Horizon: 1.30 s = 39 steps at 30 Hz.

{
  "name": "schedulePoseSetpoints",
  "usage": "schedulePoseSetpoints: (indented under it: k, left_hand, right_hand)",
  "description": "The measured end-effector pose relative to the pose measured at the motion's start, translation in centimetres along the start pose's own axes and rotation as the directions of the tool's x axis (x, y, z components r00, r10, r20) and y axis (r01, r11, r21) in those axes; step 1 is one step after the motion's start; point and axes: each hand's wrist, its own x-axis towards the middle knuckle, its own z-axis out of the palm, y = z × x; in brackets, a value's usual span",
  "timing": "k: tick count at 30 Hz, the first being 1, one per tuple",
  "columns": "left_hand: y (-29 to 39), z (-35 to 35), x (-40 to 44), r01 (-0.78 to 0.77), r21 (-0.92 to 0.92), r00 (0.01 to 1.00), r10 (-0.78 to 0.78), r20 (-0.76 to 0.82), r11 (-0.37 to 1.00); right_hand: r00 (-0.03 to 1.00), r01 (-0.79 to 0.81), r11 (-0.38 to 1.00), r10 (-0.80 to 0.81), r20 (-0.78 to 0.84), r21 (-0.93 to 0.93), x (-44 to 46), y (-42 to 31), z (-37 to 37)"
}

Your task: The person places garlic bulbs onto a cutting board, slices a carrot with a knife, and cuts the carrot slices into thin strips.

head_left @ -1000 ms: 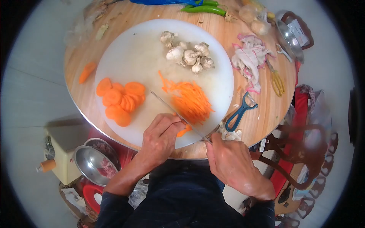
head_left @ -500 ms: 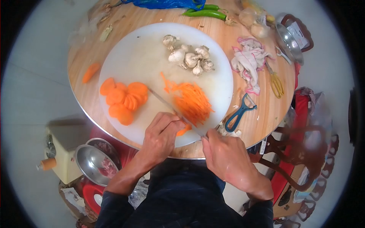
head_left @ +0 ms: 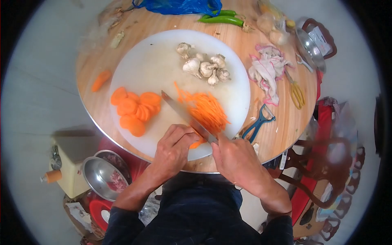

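My right hand (head_left: 239, 161) is closed round the handle of a knife (head_left: 183, 114), whose blade points up and left over the white round cutting board (head_left: 147, 61). Bent fingers of my left hand (head_left: 173, 149) press on carrot slices (head_left: 197, 143) at the board's near edge, against the blade. Just beyond the blade lies a pile of shredded carrot (head_left: 209, 112). Round carrot slices (head_left: 128, 107) form a heap on the left of the board, and several garlic bulbs (head_left: 207, 68) sit toward its far right.
On the wooden table (head_left: 92, 108) are a carrot piece (head_left: 101, 80), a peeler (head_left: 258, 124), a cloth (head_left: 267, 71), yellow-handled scissors (head_left: 297, 94), green peppers (head_left: 224, 19) and a blue bag (head_left: 175, 5). Metal bowls (head_left: 98, 173) with meat are below left, a wooden chair (head_left: 326, 163) at right.
My right hand has moved left and slightly up with the knife, and more of the blade's flat side shows. My left hand stays on the carrot. The board appears slightly lower and further right in view.
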Motion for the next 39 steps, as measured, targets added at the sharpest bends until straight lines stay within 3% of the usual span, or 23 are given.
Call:
schedulePoseSetpoints:
  k: [16,25,34,39]
  left_hand:
    - [0.0,0.4,-0.2,0.015,-0.017,1.000,-0.015,-0.025,1.000]
    - [-0.4,-0.1,-0.7,-0.003,0.003,1.000,0.003,-0.006,1.000]
    - [0.0,-0.2,-0.4,0.059,-0.039,0.998,-0.059,0.000,0.997]
    - [-0.2,-0.1,-0.5,0.010,-0.002,1.000,-0.010,-0.006,1.000]
  right_hand:
    - [0.998,-0.021,0.999,0.022,0.057,-0.026,-0.8,-0.8,-0.4]
    - [0.999,-0.035,0.999,0.035,-0.041,0.004,-0.5,-0.4,-0.7]
    - [0.997,-0.041,0.998,0.043,0.056,-0.040,-2.8,-1.9,-1.9]
    - [0.997,-0.043,0.999,0.043,0.058,-0.006,-1.2,-1.2,-0.3]
